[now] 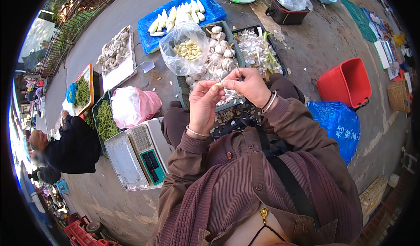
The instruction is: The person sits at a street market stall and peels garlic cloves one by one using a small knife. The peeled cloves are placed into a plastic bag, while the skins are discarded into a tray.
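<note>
A small garlic clove [219,85] is pinched in the fingertips of my left hand [204,103]. The thumb and finger of my right hand [251,85] meet at that clove from the other side. Something thin and dark shows along my right hand's fingers; whether it is a tool I cannot tell. Both hands are above a grey plastic crate [240,54] of whole garlic bulbs [220,49] and loose skins. Resting on the crate's left side, a clear plastic bag [168,57] contains peeled garlic cloves [187,50].
Beside the crate stands a black tray of garlic skins [251,45]. Peeled corn [178,14] lies on blue plastic behind. To the left are a digital scale [126,160], green peppers [106,121] and mushrooms [115,49]. A red bucket [344,82] is right; a person [73,144] is left.
</note>
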The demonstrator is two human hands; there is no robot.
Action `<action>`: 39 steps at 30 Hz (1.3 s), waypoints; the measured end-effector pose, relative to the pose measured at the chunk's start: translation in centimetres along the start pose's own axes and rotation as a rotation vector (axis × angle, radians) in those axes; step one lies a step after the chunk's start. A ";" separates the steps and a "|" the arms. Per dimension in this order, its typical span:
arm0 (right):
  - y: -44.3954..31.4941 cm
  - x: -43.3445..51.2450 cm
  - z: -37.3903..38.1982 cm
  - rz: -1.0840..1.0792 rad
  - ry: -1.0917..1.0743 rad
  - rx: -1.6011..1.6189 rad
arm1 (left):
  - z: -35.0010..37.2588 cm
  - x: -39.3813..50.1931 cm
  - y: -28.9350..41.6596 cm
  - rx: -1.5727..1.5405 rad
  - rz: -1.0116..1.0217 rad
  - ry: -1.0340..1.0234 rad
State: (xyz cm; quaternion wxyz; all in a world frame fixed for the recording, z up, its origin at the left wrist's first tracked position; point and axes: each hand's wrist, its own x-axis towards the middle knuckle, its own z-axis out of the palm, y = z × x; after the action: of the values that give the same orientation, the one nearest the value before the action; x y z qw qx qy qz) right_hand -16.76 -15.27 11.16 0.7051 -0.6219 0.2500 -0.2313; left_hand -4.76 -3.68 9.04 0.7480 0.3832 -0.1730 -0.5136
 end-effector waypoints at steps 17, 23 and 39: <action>2.8 0.9 -1.0 0.245 0.129 0.344 | -1.6 0.7 -0.5 0.033 -0.039 0.140; 7.3 -0.5 -3.5 0.483 0.154 0.028 | -7.0 3.4 -1.7 0.169 -0.246 0.271; 11.6 -5.3 -4.7 0.829 0.048 0.427 | -14.9 11.6 -11.5 1.719 -0.114 -0.379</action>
State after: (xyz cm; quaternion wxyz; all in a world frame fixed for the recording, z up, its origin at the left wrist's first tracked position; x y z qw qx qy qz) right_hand -23.62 -14.09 -0.49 0.8444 -0.3051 0.4403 0.0092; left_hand 2.44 -10.25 -10.74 0.1326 0.7298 -0.6012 -0.2972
